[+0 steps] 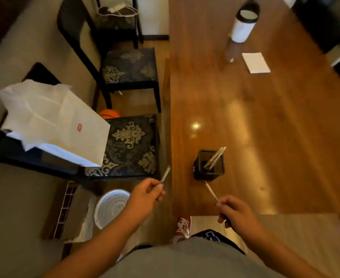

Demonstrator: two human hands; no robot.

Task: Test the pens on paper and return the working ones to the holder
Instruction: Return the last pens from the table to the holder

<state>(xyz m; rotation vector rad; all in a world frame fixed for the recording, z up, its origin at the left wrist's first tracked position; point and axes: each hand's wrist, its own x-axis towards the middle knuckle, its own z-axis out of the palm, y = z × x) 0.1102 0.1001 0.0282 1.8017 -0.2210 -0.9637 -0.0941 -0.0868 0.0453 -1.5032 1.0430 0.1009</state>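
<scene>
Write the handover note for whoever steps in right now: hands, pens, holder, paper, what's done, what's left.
Left hand grips a grey pen, off the table's left edge.
Right hand grips a white pen pointing toward the black holder.
Holder: near front edge, other pens inside.
Paper: far end.
Done: cannot tell which are tested.
Left: test both held pens, return working ones.

1. There is one view only, from a camera worn on the person's head. It looks forward and steeply down past their own torso (185,261) at the bottom edge.
2. The wide lens bows straight edges. The counter (265,117) fills the right half, and the floor (24,207) and chairs (129,65) fill the left.
3. The left hand (145,195) and right hand (237,213) sit nearest the camera, in the lower middle.
</scene>
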